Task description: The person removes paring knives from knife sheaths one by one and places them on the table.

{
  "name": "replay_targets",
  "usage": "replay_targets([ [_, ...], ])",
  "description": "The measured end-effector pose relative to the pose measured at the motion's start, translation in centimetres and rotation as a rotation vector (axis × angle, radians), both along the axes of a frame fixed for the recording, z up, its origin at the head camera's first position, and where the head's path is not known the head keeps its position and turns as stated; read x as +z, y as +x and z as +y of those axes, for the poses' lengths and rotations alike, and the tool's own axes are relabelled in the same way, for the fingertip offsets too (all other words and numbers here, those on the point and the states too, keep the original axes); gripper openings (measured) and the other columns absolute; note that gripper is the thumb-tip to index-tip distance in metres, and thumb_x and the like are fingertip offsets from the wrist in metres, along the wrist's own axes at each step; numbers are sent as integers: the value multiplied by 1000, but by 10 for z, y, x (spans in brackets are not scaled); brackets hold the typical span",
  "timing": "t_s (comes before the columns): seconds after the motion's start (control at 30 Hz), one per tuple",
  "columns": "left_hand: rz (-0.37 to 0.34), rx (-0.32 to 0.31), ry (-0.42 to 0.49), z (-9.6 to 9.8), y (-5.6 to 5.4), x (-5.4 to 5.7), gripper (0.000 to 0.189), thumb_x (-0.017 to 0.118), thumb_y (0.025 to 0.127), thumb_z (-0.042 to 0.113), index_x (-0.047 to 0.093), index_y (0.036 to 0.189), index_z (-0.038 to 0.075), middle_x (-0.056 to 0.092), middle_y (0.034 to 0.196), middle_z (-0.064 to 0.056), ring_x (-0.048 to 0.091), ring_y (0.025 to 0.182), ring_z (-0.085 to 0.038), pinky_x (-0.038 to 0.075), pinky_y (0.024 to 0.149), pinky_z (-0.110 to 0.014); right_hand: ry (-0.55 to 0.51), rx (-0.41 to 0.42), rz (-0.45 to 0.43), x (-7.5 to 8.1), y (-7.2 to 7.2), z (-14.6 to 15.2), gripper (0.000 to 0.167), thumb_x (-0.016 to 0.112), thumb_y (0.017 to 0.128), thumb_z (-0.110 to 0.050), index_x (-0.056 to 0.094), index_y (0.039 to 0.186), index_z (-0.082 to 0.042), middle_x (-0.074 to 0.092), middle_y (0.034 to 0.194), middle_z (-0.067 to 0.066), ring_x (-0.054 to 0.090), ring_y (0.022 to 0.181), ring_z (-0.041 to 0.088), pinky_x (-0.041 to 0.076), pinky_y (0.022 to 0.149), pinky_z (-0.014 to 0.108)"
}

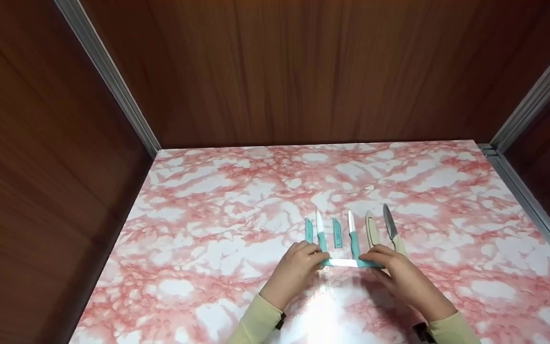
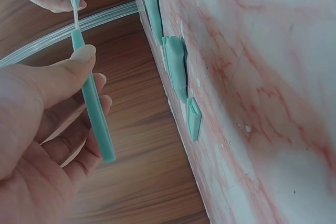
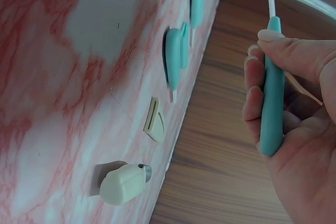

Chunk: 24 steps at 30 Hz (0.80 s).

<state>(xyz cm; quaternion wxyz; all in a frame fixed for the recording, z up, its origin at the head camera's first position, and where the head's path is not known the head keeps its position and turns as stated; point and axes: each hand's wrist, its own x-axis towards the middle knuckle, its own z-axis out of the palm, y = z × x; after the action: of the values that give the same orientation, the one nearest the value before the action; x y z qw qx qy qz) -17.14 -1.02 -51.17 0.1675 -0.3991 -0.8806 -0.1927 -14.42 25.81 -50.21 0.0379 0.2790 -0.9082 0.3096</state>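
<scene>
Both hands hold a white-bladed knife level over the near part of the table. My right hand (image 1: 401,274) grips the knife's teal handle (image 3: 272,108), with the thumb along its top. At the other end of the blade (image 1: 343,263), my left hand (image 1: 299,263) pinches a slim teal sheath (image 2: 94,108) between thumb and fingers. Most of the white blade shows between the two teal parts. Just beyond the hands lie two teal knives (image 1: 322,241) (image 1: 354,243) with white blades, and two teal sheaths (image 1: 309,230) (image 1: 337,233).
A cream sheath (image 1: 372,229) and a cream-handled knife (image 1: 398,244) with a grey blade lie at the right end of the row, beyond the right hand. The table (image 1: 198,258) has a red-and-white marbled top. Wood-grain panels (image 1: 275,71) enclose its back and sides.
</scene>
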Motion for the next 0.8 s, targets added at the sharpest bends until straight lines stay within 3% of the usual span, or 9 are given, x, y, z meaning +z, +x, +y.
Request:
replay_targets([
  [0.3, -15, 23, 26, -6, -1, -2, 21, 74, 84, 18, 72, 105, 19, 62, 101, 9, 56, 93, -8, 44, 86, -19, 4, -7, 44, 1, 1, 5, 35, 69, 82, 8, 67, 111, -11, 56, 102, -8, 54, 80, 4, 49, 64, 23],
  [0.8, -22, 25, 27, -10, 0, -2, 21, 74, 84, 18, 71, 104, 19, 60, 99, 8, 56, 92, -8, 45, 84, -20, -6, -30, 26, -2, 0, 7, 37, 70, 81, 9, 67, 110, -13, 56, 102, -9, 57, 85, 6, 51, 68, 25],
])
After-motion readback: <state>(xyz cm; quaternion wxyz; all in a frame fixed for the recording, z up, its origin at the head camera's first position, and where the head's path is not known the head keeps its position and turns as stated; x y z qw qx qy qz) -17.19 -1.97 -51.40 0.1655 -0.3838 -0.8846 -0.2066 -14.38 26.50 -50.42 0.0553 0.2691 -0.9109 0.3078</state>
